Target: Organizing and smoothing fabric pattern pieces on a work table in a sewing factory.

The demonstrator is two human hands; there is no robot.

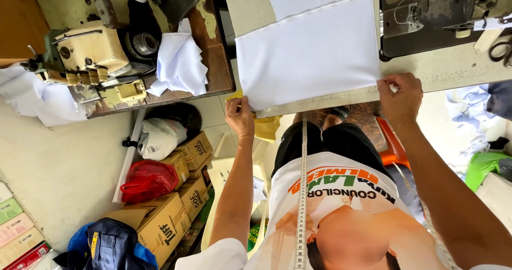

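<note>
A white fabric panel lies flat on the pale sewing table, its near edge along the table's front. My left hand grips the panel's near left corner at the table edge. Pinching the near right corner is my right hand. The cloth is stretched between both hands. A white measuring tape hangs down my chest. Something yellow shows just below the table edge by my left hand.
A dark sewing machine stands on the table at the far right, with scissors beside it. To the left, an overlock machine and crumpled white cloth sit on a worn table. Cardboard boxes, bags and an orange stool are on the floor.
</note>
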